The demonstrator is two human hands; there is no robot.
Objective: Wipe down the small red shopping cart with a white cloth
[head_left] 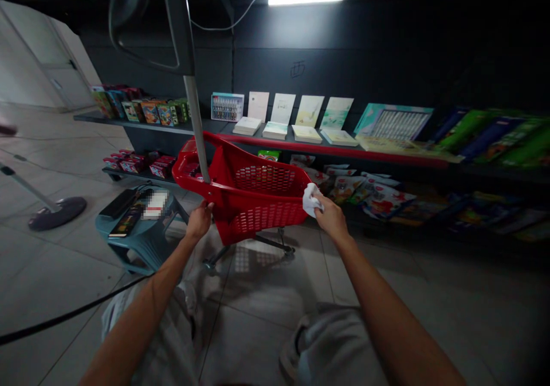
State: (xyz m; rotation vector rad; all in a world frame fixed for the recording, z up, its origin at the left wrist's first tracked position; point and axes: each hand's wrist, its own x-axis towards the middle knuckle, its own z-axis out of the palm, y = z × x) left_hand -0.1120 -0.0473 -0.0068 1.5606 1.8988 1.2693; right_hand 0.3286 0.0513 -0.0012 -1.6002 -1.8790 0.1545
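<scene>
A red plastic shopping cart [266, 213] with perforated basket walls stands in front of me on a wheeled frame. Its grey pole rises to a dark loop handle [184, 48] at upper left. My left hand [200, 221] is closed on the basket's lower edge at the handle end, its fingertips partly hidden. At the opposite end, my right hand [332, 217] grips a crumpled white cloth [311, 200] and presses it against the basket's rim corner.
A blue-grey plastic stool [146, 240] at left carries dark flat items. Behind the cart, a shelf [296, 144] displays books and boxed sets, with snack bags [382, 197] below. A round stand base [58, 213] and a black cable [77, 311] lie to the left.
</scene>
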